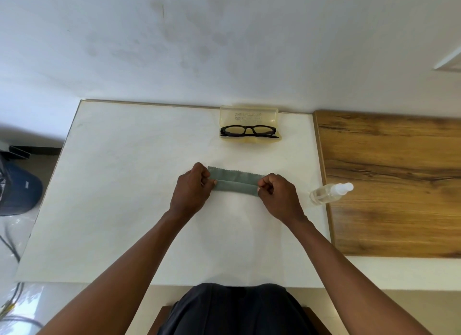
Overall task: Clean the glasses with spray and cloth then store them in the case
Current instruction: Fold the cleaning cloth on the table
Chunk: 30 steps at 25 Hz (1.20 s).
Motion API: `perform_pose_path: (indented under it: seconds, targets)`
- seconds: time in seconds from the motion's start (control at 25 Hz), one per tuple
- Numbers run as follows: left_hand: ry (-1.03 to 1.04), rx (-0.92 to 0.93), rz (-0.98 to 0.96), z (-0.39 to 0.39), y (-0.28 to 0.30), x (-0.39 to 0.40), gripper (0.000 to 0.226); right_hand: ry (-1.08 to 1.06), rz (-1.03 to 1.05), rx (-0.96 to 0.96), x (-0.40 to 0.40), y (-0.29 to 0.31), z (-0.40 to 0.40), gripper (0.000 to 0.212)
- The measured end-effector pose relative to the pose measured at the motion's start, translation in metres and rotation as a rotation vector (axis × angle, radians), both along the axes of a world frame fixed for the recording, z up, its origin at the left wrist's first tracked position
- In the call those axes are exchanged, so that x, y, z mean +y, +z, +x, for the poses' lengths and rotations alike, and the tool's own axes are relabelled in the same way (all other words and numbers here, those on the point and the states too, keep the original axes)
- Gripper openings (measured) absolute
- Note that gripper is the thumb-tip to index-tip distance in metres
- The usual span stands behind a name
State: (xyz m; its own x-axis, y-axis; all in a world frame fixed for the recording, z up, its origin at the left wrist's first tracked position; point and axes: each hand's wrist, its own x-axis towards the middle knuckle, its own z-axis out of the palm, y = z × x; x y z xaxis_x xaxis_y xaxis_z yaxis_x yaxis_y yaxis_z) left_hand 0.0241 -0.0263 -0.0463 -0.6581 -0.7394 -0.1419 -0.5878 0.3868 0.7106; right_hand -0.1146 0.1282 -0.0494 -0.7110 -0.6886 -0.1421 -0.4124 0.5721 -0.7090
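Note:
A grey-green cloth [235, 181] lies folded into a narrow strip on the white table [112, 185]. My left hand [193, 188] pinches its left end and my right hand [278, 196] pinches its right end. Beyond the cloth, black-framed glasses [249, 130] rest in the open yellowish translucent case [248, 117], whose lid stands against the wall. A clear spray bottle [329, 193] with a white cap lies on its side to the right of my right hand, across the table's edge.
A wooden board [394, 182] adjoins the table on the right. The white wall [224, 47] stands just behind the case. On the floor at the left are a dark blue object [20, 187] and cables [10, 247].

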Motion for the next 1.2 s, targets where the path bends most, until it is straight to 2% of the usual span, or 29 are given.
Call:
perform_pose_path:
  seconds: [0.24,0.4,0.48,0.6,0.64,0.72,0.84,1.08,1.2]
  targets:
    - [0.045,-0.020,0.034,-0.004,-0.001,-0.004,0.023,-0.068,0.021,0.044,-0.003,-0.005,0.001,0.008]
    - [0.085,-0.005,0.011,-0.002,-0.001,-0.004,0.017,-0.093,0.006,0.085,-0.003,-0.005,0.004,0.011]
    - [-0.019,0.058,-0.150,0.005,-0.003,-0.003,0.013,-0.059,-0.057,0.195,-0.001,-0.003,0.010,0.010]
    - [-0.382,0.095,-0.585,0.017,-0.014,-0.001,0.013,0.148,-0.038,0.522,0.003,-0.005,0.020,0.010]
    - [-0.467,0.080,-0.669,0.020,-0.017,0.001,0.013,0.208,0.002,0.617,0.004,-0.006,0.022,0.009]
    - [-0.540,0.065,-0.711,0.020,-0.019,0.005,0.015,0.278,0.073,0.746,0.004,-0.007,0.026,0.010]
    - [-0.576,0.073,-0.744,0.016,-0.017,0.005,0.016,0.307,0.100,0.854,0.003,-0.008,0.027,0.022]
    - [-0.633,0.009,-0.838,0.007,-0.013,0.002,0.023,0.380,0.143,0.837,0.001,-0.006,0.018,0.020]
    - [-0.596,-0.022,-0.732,0.006,-0.011,0.002,0.018,0.371,0.093,0.728,0.002,-0.006,0.013,0.020]
